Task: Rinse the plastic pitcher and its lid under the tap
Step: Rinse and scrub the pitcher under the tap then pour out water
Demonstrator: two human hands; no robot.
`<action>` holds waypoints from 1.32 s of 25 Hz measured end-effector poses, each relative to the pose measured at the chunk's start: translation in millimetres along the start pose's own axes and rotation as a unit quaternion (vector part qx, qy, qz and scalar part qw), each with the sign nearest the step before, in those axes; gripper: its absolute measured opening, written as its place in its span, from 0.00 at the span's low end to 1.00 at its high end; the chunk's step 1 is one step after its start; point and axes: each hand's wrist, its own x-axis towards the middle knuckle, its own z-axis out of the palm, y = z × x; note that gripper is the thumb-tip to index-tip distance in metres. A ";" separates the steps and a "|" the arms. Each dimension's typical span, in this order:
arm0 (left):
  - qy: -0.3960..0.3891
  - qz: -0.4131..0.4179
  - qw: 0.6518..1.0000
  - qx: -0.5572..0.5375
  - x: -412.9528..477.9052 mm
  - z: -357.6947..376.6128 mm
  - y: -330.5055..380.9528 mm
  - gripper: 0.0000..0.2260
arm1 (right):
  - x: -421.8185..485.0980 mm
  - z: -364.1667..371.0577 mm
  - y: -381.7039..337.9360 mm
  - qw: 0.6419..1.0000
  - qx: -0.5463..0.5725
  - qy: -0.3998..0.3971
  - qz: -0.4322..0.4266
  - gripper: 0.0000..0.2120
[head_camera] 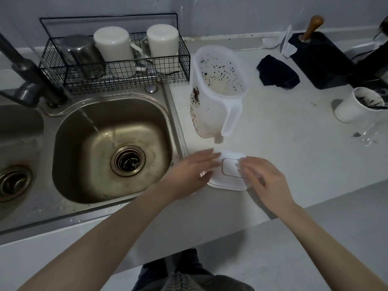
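Grey counter (283,143), both hands (194,171) spread flat on lid (230,175), speckled pitcher (218,91) behind, tap (31,76) running

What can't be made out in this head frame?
- Grip on the lid: left hand and right hand are motion-blurred and cover its edges; contact unclear.
- Tap: spout cut off by the left frame edge.
- Pitcher far wall: hidden by its own body.
- White cup contents: too small and dark.
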 end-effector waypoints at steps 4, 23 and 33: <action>0.163 -0.210 0.954 -0.139 26.8 -30.8 5.4 0.15 | 45.1 10.0 -47.5 0.943 0.241 0.112 0.198 0.07; 0.203 -0.194 0.936 -0.214 46.4 -94.3 19.1 0.29 | 151.3 42.3 -141.1 0.660 0.624 0.211 0.362 0.14; 0.181 -0.201 0.963 0.008 -19.5 -145.0 -41.3 0.25 | 171.3 133.5 -196.8 0.436 0.772 0.095 0.453 0.10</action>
